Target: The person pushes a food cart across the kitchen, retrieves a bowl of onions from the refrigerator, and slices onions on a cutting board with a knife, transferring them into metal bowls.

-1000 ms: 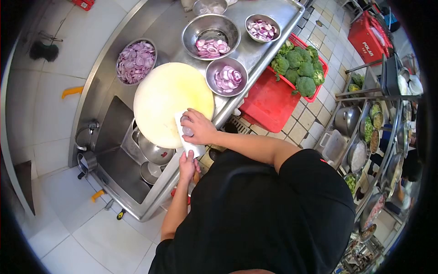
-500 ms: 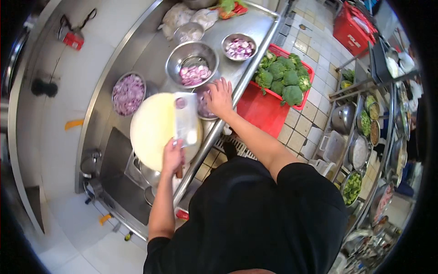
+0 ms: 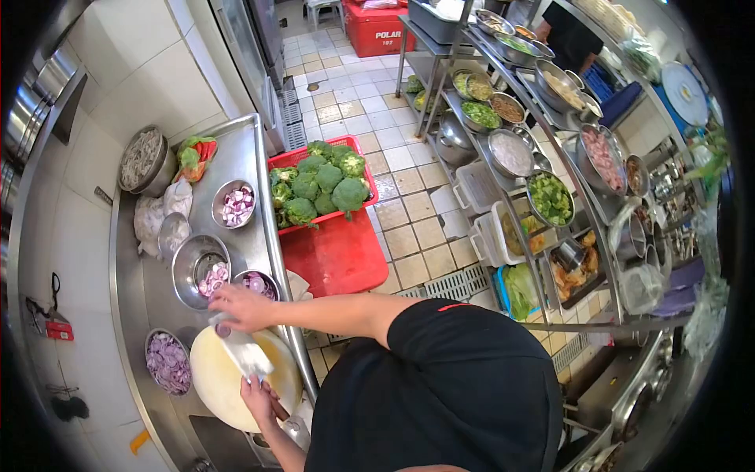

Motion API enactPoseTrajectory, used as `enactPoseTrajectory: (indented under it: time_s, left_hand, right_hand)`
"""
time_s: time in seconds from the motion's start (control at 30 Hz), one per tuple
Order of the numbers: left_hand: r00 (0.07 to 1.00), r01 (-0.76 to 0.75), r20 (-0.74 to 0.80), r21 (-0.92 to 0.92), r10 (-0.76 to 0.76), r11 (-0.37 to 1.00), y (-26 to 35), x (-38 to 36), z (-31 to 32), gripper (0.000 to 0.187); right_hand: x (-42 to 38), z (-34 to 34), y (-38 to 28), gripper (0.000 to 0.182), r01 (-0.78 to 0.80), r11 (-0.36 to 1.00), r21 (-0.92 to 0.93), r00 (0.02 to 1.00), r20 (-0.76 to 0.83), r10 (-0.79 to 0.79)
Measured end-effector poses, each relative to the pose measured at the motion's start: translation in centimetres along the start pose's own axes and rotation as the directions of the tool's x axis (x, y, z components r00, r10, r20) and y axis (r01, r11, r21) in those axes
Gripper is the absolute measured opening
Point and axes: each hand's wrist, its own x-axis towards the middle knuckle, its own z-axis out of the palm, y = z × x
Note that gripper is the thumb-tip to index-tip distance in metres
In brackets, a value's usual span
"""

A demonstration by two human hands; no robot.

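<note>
My left hand [image 3: 259,400] is closed around the handle of a broad cleaver [image 3: 250,355], whose blade lies tilted over the round, pale chopping board [image 3: 206,377]. A piece of purple onion [image 3: 223,330] shows at the blade's far end. Just above it is my right hand [image 3: 242,307], fingers apart, close to the blade tip and the board's far edge. Beyond that hand stand a large steel bowl [image 3: 187,271] with sliced onion [image 3: 213,278] and a smaller bowl of onion [image 3: 258,285]. Chopped onion [image 3: 167,363] fills a bowl left of the board.
A bowl of onion chunks [image 3: 237,204] and plastic bags [image 3: 151,224] sit farther back on the steel counter [image 3: 252,157]. Right of its rim, a red crate [image 3: 370,185] holds broccoli [image 3: 318,185]. Shelves [image 3: 448,98] with food bowls stand at the right.
The view has swung right. My right hand has moved from the small onion bowl to the cleaver's tip. The blade, still in my left hand, has turned and leans differently.
</note>
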Motion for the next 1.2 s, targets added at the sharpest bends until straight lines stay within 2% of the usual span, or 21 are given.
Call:
enactPoseTrajectory:
  time_s: [0.07, 0.2, 0.27, 0.3, 0.33, 0.37, 0.4, 0.47, 0.5, 0.53, 0.57, 0.6, 0.63, 0.67, 0.7, 0.8, 0.9, 1.03, 1.07, 1.13, 1.2]
  left_hand:
    - [0.997, -0.005, 0.075, 0.029, 0.003, 1.0, 0.9, 0.9, 1.1, 0.014]
    - [0.992, -0.04, 0.127, 0.125, 0.024, 0.991, 2.9, 1.2, 1.4, 0.015]
    - [0.995, -0.024, 0.1, 0.129, 0.012, 0.991, 3.8, -0.3, 0.6, 0.014]
    - [0.994, -0.046, 0.103, 0.12, 0.034, 0.992, 3.2, -0.1, -0.4, 0.014]
    - [0.998, -0.034, 0.049, 0.089, 0.03, 0.995, 3.6, -0.8, -0.9, 0.013]
    - [1.0, -0.023, 0.001, 0.087, 0.023, 0.996, 3.2, -0.9, -2.2, 0.013]
    - [0.999, -0.039, -0.025, 0.089, 0.041, 0.995, 3.7, -1.6, -3.3, 0.013]
    - [0.98, -0.155, -0.1, 0.144, 0.17, 0.977, 2.7, -2.2, -6.3, 0.018]
    - [0.963, -0.172, -0.134, 0.354, 0.232, 0.919, 2.1, -2.5, -7.9, 0.017]
    - [0.862, -0.361, -0.129, 0.523, 0.491, 0.772, 0.7, -2.4, -8.6, 0.024]
    - [0.825, -0.371, -0.09, 0.658, 0.558, 0.655, -0.2, -2.8, -9.1, 0.034]
    - [0.782, -0.363, -0.05, 0.774, 0.621, 0.519, -1.1, -3.1, -9.6, 0.047]
    - [0.851, -0.235, -0.05, 0.854, 0.523, 0.464, -1.6, -3.8, -9.6, 0.06]
    - [0.883, -0.115, -0.115, 0.887, 0.455, 0.447, -3.2, -3.5, -9.6, 0.059]
    - [0.883, -0.079, -0.132, 0.904, 0.45, 0.42, -5.6, -2.8, -9.9, 0.059]
    - [0.902, 0.063, -0.224, 0.915, 0.37, 0.399, -8.6, -2.0, -9.5, 0.056]
    - [0.663, 0.046, -0.152, 0.986, 0.733, 0.162, -5.5, -3.4, -6.9, 0.051]
    - [0.638, -0.429, -0.082, 0.788, 0.766, 0.442, -2.1, -1.7, -1.0, 0.049]
    - [0.716, -0.459, -0.087, 0.689, 0.692, 0.561, -1.9, -1.4, 1.0, 0.05]
    - [0.84, -0.461, -0.064, 0.441, 0.538, 0.771, -1.2, -0.3, 4.9, 0.052]
    - [0.915, -0.365, -0.109, 0.187, 0.388, 0.912, -2.6, 2.9, 7.6, 0.055]
  right_hand:
    - [0.9, 1.9, -1.3, 0.031, 0.094, 0.994, -0.057, 0.995, -0.023, -0.096]
    - [0.3, 3.9, 0.2, 0.022, -0.032, 0.999, -0.028, 0.999, -0.009, 0.032]
    - [-0.1, 3.0, -0.2, 0.023, 0.043, 0.999, 0.007, 0.991, -0.126, -0.041]
    - [-0.7, 3.5, 1.2, 0.03, -0.04, 0.999, -0.008, 0.998, -0.051, 0.039]
    - [-0.7, 3.1, 1.6, 0.03, -0.274, 0.954, -0.121, 0.95, 0.118, 0.288]
    - [-0.6, 2.4, 2.6, 0.036, -0.344, 0.877, -0.334, 0.849, 0.289, 0.443]
    - [-3.1, 3.0, 4.3, 0.042, -0.189, 0.904, -0.382, 0.958, 0.13, 0.255]
    - [-2.9, -0.1, 3.1, 0.047, -0.38, 0.739, -0.557, 0.833, 0.142, 0.535]
    - [-2.9, -0.4, 2.5, 0.049, -0.502, 0.545, -0.672, 0.765, -0.05, 0.643]
    - [-3.4, -0.2, 3.5, 0.051, -0.675, 0.471, -0.568, 0.621, -0.092, 0.778]
    - [-4.4, 0.4, 4.6, 0.054, -0.818, 0.354, -0.454, 0.447, -0.112, 0.888]
    - [-5.4, 0.8, 5.4, 0.054, -0.82, 0.385, -0.424, 0.442, -0.043, 0.896]
    - [-6.4, 1.1, 6.4, 0.055, -0.824, 0.41, -0.392, 0.437, 0.023, 0.899]
    - [-7.3, 1.4, 7.5, 0.055, -0.827, 0.435, -0.357, 0.434, 0.089, 0.897]
    - [-8.2, 1.5, 8.9, 0.054, -0.913, 0.363, -0.188, 0.335, 0.164, 0.928]
    - [-7.8, 1.1, 7.6, 0.042, -0.939, 0.306, 0.157, 0.326, 0.117, 0.938]
    - [-8.6, -1.5, 5.5, 0.033, -0.91, 0.3, 0.286, 0.343, 0.116, 0.932]
    - [-11.8, -8.3, 5.4, 0.033, -0.807, 0.3, 0.508, 0.448, 0.197, 0.872]
    - [-14.4, -9.3, 7.5, 0.033, -0.724, 0.423, 0.545, 0.575, 0.137, 0.806]
    - [-16.7, -12.9, 7.4, 0.033, -0.684, 0.412, 0.603, 0.564, 0.079, 0.822]
    - [-18.5, -17.1, 6.5, 0.033, -0.731, 0.311, 0.608, 0.5, 0.166, 0.85]
